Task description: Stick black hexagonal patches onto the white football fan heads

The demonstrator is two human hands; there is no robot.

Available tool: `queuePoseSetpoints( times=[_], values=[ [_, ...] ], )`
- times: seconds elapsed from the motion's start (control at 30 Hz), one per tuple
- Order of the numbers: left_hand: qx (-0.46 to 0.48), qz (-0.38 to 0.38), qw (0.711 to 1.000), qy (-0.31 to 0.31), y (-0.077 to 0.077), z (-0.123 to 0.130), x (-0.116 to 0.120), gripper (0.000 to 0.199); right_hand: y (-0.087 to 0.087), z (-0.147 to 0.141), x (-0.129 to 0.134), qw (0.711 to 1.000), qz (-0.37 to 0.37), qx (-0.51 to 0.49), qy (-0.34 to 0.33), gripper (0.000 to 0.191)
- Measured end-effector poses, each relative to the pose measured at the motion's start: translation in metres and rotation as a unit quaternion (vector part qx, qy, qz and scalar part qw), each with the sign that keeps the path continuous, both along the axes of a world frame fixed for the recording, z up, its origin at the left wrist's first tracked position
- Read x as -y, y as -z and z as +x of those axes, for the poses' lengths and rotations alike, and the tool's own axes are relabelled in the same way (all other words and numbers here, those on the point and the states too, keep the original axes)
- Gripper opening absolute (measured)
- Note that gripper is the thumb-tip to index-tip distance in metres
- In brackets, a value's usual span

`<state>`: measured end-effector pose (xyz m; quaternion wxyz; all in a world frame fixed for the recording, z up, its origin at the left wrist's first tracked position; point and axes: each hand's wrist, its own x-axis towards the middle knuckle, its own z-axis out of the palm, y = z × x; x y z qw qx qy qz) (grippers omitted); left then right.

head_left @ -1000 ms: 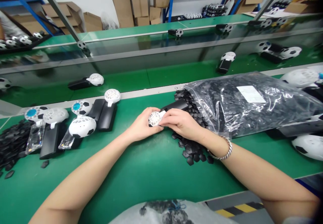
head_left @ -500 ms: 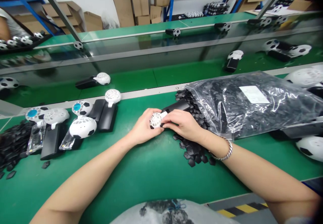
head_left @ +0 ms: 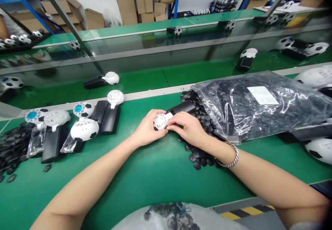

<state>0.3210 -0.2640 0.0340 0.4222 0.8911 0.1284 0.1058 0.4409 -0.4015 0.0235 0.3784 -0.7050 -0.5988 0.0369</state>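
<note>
A device with a white latticed ball head and a black handle lies between my hands over the green table. My left hand is wrapped round the ball head from the left. At the head's right side my right hand has thumb and forefinger pinched together; anything between those fingertips is too small to make out. Small black pieces are heaped beside and under my right wrist, spilling from a clear plastic bag.
Several ball-headed devices stand at the left, near another heap of black pieces. Beyond the table edge, a green belt carries more devices. A person's arm shows at the far left.
The devices on the belt have shifted a little to the right. My hands stay round the ball head, almost unmoved.
</note>
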Motion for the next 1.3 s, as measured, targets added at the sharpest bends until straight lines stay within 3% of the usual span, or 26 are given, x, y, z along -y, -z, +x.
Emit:
queuePoseSetpoints(
  times=[0.53, 0.77, 0.9, 0.97, 1.07, 1.2, 1.3],
  values=[
    [-0.005, 0.022, 1.000, 0.019, -0.001, 0.000, -0.004, 0.047, -0.005, 0.005, -0.003, 0.997, -0.021, -0.069, -0.001, 0.007],
    [0.035, 0.027, 0.999, -0.022, 0.004, 0.001, 0.006, 0.041, -0.007, 0.003, -0.009, 0.996, -0.036, -0.077, 0.013, 0.009],
    [0.033, -0.021, 0.998, -0.043, -0.006, 0.009, 0.003, 0.042, -0.019, 0.014, 0.001, 0.999, -0.024, -0.033, 0.035, 0.014],
    [0.045, 0.000, 0.998, -0.054, -0.016, 0.028, -0.009, 0.045, -0.023, 0.025, 0.011, 0.993, -0.046, 0.055, 0.090, 0.019],
    [0.058, 0.086, 0.990, -0.092, -0.027, 0.075, -0.042, 0.049, -0.018, 0.040, 0.021, 0.956, -0.138, 0.201, 0.165, 0.019],
    [0.005, 0.128, 0.982, -0.141, -0.023, 0.138, -0.096, 0.054, -0.002, 0.047, 0.023, 0.926, -0.210, 0.274, 0.152, 0.020],
    [-0.050, 0.126, 0.983, -0.125, -0.023, 0.157, -0.134, 0.055, 0.004, 0.048, 0.021, 0.930, -0.226, 0.256, 0.137, 0.025]
  ],
)
